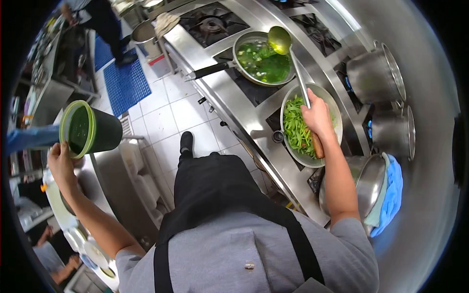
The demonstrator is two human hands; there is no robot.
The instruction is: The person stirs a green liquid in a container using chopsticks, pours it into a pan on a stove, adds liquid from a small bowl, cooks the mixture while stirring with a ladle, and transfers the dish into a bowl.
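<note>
My right hand (318, 116) is closed around the long handle of a metal ladle (280, 40). The ladle's bowl is over the rim of a frying pan (238, 51) of green leaves in bubbling liquid, and what looks like its brown handle end (317, 146) shows below my hand. Under that hand stands a round pan (337, 105) of fresh green leaves (298, 124). Off to the left, my left hand (62, 166) grips the lower rim of a dark green tub (105, 129) with a lighter rim, tilted with its mouth to the left. Something dark green is inside it.
Two steel pots (373, 75) (391, 132) stand over blue flames at the right. Blue and pale cloths (391, 195) hang on a steel bowl (369, 183). Blue mats (127, 83) lie on the tiled floor, where another person (105, 24) stands at upper left. A worktop (105, 188) is at my left.
</note>
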